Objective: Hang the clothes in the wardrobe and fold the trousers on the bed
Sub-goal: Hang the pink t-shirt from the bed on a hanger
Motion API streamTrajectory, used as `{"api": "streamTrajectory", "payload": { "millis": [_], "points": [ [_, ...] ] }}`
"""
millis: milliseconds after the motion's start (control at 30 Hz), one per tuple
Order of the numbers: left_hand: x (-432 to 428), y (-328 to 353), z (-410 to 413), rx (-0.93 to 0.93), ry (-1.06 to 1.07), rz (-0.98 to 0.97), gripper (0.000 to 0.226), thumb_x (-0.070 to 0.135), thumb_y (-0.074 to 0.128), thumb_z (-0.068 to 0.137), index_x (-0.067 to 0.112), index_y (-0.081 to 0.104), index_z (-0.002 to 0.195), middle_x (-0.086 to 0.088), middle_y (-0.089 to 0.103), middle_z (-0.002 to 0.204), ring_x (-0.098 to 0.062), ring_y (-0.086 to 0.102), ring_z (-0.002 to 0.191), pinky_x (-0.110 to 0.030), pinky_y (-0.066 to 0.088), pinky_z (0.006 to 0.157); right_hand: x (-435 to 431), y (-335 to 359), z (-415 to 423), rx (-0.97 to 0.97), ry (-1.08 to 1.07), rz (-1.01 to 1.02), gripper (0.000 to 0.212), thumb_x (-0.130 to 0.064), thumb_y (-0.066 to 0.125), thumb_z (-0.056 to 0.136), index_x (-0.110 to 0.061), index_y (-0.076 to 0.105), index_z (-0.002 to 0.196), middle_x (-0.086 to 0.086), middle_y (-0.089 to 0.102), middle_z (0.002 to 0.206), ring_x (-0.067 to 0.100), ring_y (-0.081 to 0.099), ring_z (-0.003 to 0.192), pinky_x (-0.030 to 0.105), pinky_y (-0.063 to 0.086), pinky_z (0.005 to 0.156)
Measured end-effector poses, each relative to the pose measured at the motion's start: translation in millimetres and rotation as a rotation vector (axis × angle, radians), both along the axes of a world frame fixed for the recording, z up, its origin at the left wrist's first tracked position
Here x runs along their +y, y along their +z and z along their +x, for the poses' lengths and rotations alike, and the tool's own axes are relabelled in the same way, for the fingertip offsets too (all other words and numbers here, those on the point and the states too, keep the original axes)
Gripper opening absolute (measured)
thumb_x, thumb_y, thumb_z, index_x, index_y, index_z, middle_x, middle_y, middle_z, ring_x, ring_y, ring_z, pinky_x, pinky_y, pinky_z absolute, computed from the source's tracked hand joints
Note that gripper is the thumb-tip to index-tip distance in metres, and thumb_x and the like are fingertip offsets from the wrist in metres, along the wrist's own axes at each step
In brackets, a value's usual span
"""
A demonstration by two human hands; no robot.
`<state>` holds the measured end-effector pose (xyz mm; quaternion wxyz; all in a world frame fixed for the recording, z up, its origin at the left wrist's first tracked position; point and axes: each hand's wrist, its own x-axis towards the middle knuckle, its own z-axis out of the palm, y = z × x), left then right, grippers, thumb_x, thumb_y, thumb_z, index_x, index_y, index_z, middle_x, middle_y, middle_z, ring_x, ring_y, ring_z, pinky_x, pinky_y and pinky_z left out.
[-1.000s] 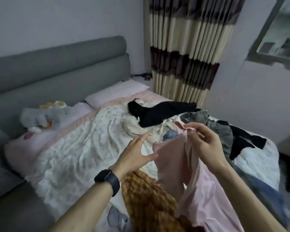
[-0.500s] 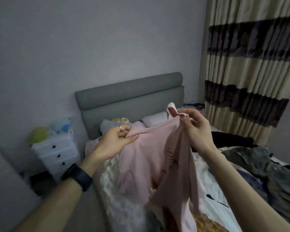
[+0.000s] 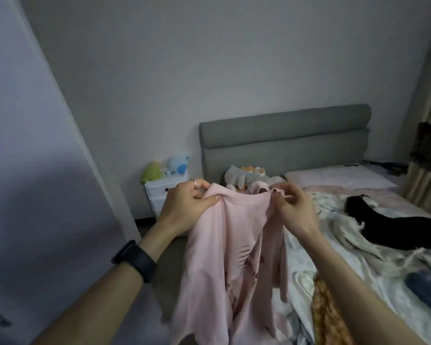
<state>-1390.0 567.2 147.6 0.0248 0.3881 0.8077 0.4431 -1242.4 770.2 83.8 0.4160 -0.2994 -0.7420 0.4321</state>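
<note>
Hanging step: pinching pink top (image 3: 224,257) by shoulders with left hand (image 3: 184,207), right hand (image 3: 294,210), beside bed (image 3: 388,197); next, probably fetching hanger.

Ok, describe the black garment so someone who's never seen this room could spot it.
Find the bed with the grey headboard. Below the pillow, on the side toward the curtain, the black garment sprawls over the white quilt. It's the only black piece; nearby denim is blue, the checked cloth orange.
</note>
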Motion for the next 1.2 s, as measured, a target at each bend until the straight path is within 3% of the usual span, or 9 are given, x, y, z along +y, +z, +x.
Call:
{"api": "streamTrajectory", "payload": {
  "millis": [100,267,400,533,667,767,900,1067,1200],
  "points": [
    [-14,-17,0,-0.095,0.147,0.011,0.014,0.033,0.082,0.080,0.029,0.069,0.076,0.017,0.068,0.069,0.001,0.062,0.069,-0.012,0.043,0.065,-44,-18,2,-0.108,-0.148,0.035,0.017,-0.042,0.066,0.093,-0.025,0.065,0.094,-0.007,0.063,0.099,0.015,0.063,0.094,0.034,0.050,0.086],
    [-23,-82,23,-0.298,0.107,-0.092,0.019,0.033,0.081,0.077,0.016,0.074,0.073,0.007,0.070,0.066,-0.008,0.063,0.065,-0.023,0.049,0.060,-126,-22,-6,-0.171,0.437,-0.654,0.046,-0.055,0.060,0.094,-0.012,0.078,0.096,0.005,0.077,0.094,0.016,0.072,0.084,0.031,0.058,0.078],
    [-38,-117,39,-0.543,-0.032,-0.024,0.007,0.020,0.074,0.074,0.019,0.077,0.068,0.001,0.074,0.069,-0.011,0.069,0.073,-0.043,0.058,0.077,-134,-54,-16,-0.234,0.345,-0.439,0.035,-0.038,0.068,0.094,-0.008,0.075,0.077,0.008,0.071,0.075,0.017,0.066,0.074,0.037,0.058,0.076],
    [-57,-127,37,-0.818,-0.214,-0.010,0.030,-0.006,0.066,0.089,0.020,0.076,0.102,0.008,0.078,0.089,0.000,0.072,0.086,-0.011,0.051,0.071,-126,-68,-15,-0.269,0.300,-0.350,0.031,-0.027,0.065,0.098,-0.001,0.073,0.082,0.021,0.069,0.081,0.020,0.064,0.074,0.054,0.055,0.081],
    [-71,-140,26,-0.835,-0.319,-0.065,0.060,-0.012,0.054,0.091,0.022,0.053,0.141,0.009,0.069,0.122,0.007,0.067,0.099,-0.010,0.049,0.077,-137,-69,-12,-0.236,0.372,-0.376,0.037,-0.037,0.069,0.095,-0.001,0.073,0.089,0.018,0.069,0.080,0.018,0.062,0.075,0.039,0.055,0.073],
    [-75,-148,25,-0.827,-0.371,-0.086,0.062,-0.010,0.050,0.092,0.030,0.054,0.139,0.015,0.067,0.123,0.003,0.065,0.104,-0.013,0.049,0.082,-139,-71,-11,-0.244,0.346,-0.342,0.021,-0.027,0.072,0.093,-0.007,0.076,0.088,0.007,0.074,0.078,0.016,0.063,0.069,0.030,0.049,0.066],
    [-82,-163,9,-0.770,-0.281,-0.061,0.041,-0.009,0.051,0.095,0.013,0.065,0.126,0.004,0.073,0.110,0.007,0.067,0.092,-0.006,0.045,0.071,-131,-73,-7,-0.309,0.299,-0.212,0.020,-0.018,0.064,0.098,-0.012,0.074,0.082,0.000,0.074,0.078,0.013,0.065,0.072,0.026,0.048,0.065],
    [-91,-199,-25,-0.735,-0.027,-0.023,0.030,-0.006,0.063,0.092,0.020,0.062,0.107,0.001,0.065,0.104,-0.024,0.063,0.113,-0.010,0.047,0.072,-121,-52,7,-0.286,0.371,-0.251,0.013,-0.011,0.060,0.100,-0.006,0.068,0.091,0.011,0.072,0.086,0.019,0.064,0.080,0.029,0.047,0.072],
    [-76,-204,-22,-0.687,-0.139,-0.177,0.050,0.005,0.064,0.094,0.022,0.046,0.138,0.007,0.051,0.122,-0.013,0.050,0.117,-0.013,0.044,0.079,-119,-23,16,-0.345,0.475,-0.204,0.011,-0.004,0.058,0.099,-0.005,0.069,0.095,0.003,0.071,0.085,0.009,0.063,0.078,0.018,0.045,0.068]
  ]
}}
